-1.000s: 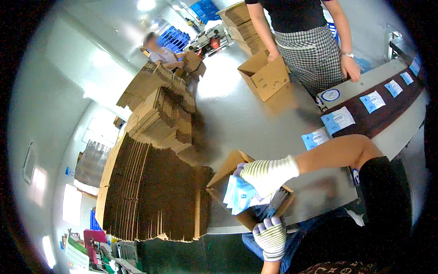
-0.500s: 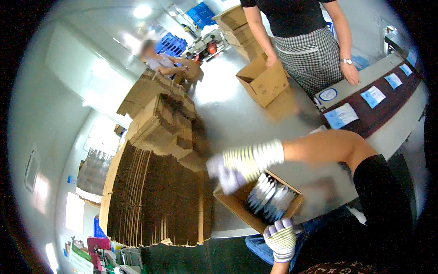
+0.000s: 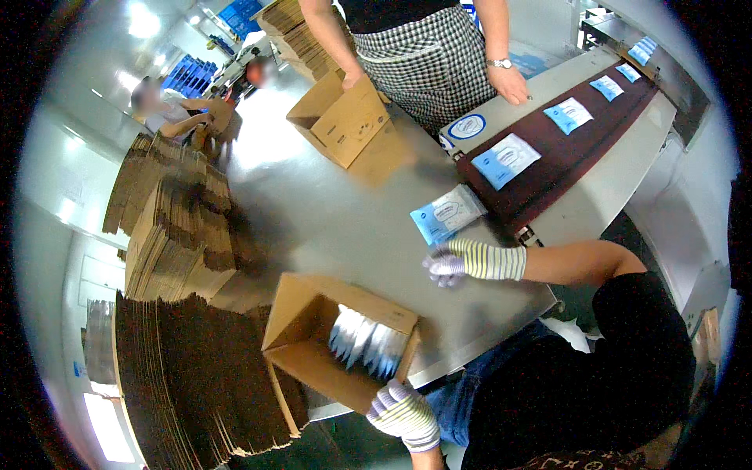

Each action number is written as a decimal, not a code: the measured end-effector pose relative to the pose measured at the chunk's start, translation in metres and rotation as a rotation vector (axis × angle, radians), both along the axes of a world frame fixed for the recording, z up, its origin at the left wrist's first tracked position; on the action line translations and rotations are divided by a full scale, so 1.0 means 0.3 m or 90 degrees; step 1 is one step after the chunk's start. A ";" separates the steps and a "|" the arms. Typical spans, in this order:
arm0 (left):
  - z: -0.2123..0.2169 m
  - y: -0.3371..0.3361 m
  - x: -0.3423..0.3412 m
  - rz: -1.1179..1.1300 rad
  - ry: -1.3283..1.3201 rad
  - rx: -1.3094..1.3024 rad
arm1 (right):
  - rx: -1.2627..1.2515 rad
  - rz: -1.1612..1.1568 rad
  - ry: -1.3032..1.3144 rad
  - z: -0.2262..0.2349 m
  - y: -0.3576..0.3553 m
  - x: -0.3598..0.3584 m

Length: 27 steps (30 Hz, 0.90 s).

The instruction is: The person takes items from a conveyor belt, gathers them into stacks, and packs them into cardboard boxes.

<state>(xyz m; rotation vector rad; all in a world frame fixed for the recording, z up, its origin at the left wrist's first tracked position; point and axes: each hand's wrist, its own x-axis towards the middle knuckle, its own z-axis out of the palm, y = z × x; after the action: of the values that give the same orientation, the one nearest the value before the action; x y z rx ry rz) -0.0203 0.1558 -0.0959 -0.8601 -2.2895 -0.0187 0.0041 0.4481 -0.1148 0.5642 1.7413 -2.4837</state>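
Head view: a shiny grey metal tabletop [image 3: 321, 239] meets a long, dark-red flat belt [image 3: 591, 145]. An open brown cardboard box [image 3: 364, 301] sits near me, blue-and-white flat packets [image 3: 364, 343] lined up inside. My left grip [image 3: 403, 415] pinches the box's rim. My right grip [image 3: 468, 260], loosely spread, hangs just beside one blue-and-white soft packet [image 3: 448, 214] at the belt's end.

"What's the room like?"
"Pale walls [image 3: 63, 176], a bright ceiling light [image 3: 143, 20], dark floor [image 3: 341, 442]."
"And the furniture?"
"One long grey desk [image 3: 290, 243], glaring white toward its far end."
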 end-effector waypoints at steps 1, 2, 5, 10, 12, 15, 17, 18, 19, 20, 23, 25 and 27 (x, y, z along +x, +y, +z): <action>0.012 0.015 -0.012 0.006 -0.002 -0.003 | 0.024 0.006 0.074 -0.050 0.002 0.024; 0.019 0.017 -0.023 -0.003 0.005 0.003 | 0.114 0.008 0.065 -0.068 -0.012 0.032; 0.018 -0.002 -0.020 0.016 0.025 -0.002 | 0.269 0.048 0.066 -0.127 -0.050 0.041; -0.002 0.031 -0.061 0.062 0.026 -0.040 | 0.333 0.047 0.109 -0.093 -0.008 -0.017; -0.022 0.028 -0.064 0.055 0.030 -0.045 | 0.475 0.073 0.161 -0.067 0.054 -0.041; -0.015 0.046 -0.064 0.036 0.024 -0.045 | 0.660 0.066 0.131 -0.121 0.286 -0.121; -0.011 0.045 -0.055 0.030 0.021 -0.023 | 0.917 0.081 0.065 0.001 0.398 -0.132; 0.001 0.053 -0.032 0.028 0.016 -0.029 | 0.969 0.113 0.001 0.018 0.462 -0.119; -0.004 0.046 0.000 0.029 0.016 -0.031 | 1.019 0.146 -0.067 0.017 0.515 -0.107; 0.017 0.040 0.022 0.037 0.020 -0.030 | 0.972 0.183 -0.053 0.036 0.569 -0.135; 0.033 -0.026 0.062 0.079 0.004 -0.023 | 0.947 0.366 -0.110 0.157 0.557 -0.285; 0.100 -0.021 0.082 0.185 -0.229 -0.164 | 0.957 0.446 -0.078 0.113 0.622 -0.332; 0.072 -0.040 0.112 0.113 -0.080 -0.101 | 0.949 0.604 -0.040 0.112 0.583 -0.324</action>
<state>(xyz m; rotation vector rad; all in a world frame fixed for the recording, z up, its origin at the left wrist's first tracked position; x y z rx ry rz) 0.0135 0.1437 -0.0742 -0.7488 -2.5047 0.1958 -0.0932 0.6230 -0.0811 -0.2118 2.6091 -0.3413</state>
